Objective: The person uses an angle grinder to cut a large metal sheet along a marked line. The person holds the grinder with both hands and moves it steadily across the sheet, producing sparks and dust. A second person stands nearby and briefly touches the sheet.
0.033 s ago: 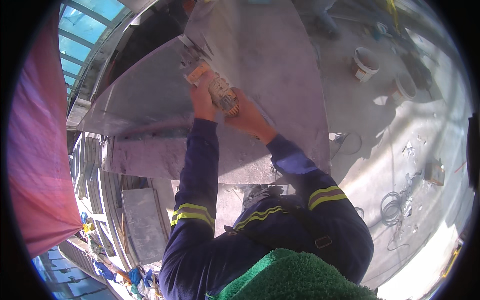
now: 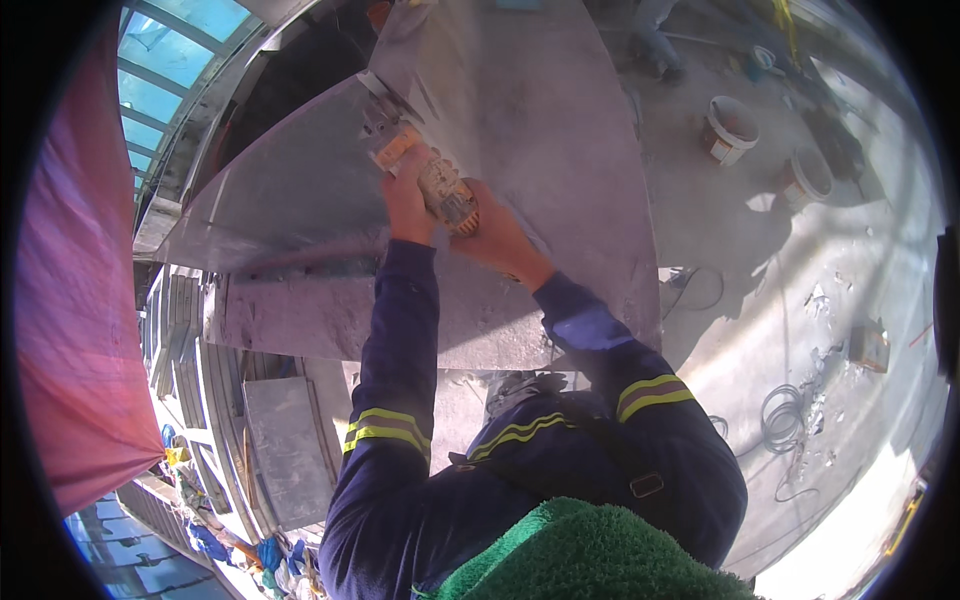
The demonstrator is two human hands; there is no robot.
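Observation:
Both my hands hold a dust-coated orange angle grinder (image 2: 443, 187) over a large pale slab (image 2: 560, 150). My left hand (image 2: 408, 205) is wrapped round its front part, just behind the head. Around the rear of the body, my right hand (image 2: 495, 238) is closed. The thin blade (image 2: 390, 97) at the far end sits at the slab, beside a line where two surfaces of it meet. Pale dust hangs to the right of the blade, and whether the edge is cutting in cannot be made out.
Two white buckets (image 2: 732, 130) stand on the dusty floor at the far right, with a co-worker's legs (image 2: 655, 40) beyond. A coiled cable (image 2: 783, 418) and a small box (image 2: 868, 346) lie at right. Stacked panels (image 2: 290, 440) and a red sheet (image 2: 75, 300) are at left.
The co-worker's legs at the top right show more clearly through the dust. My hands and the grinder have hardly moved.

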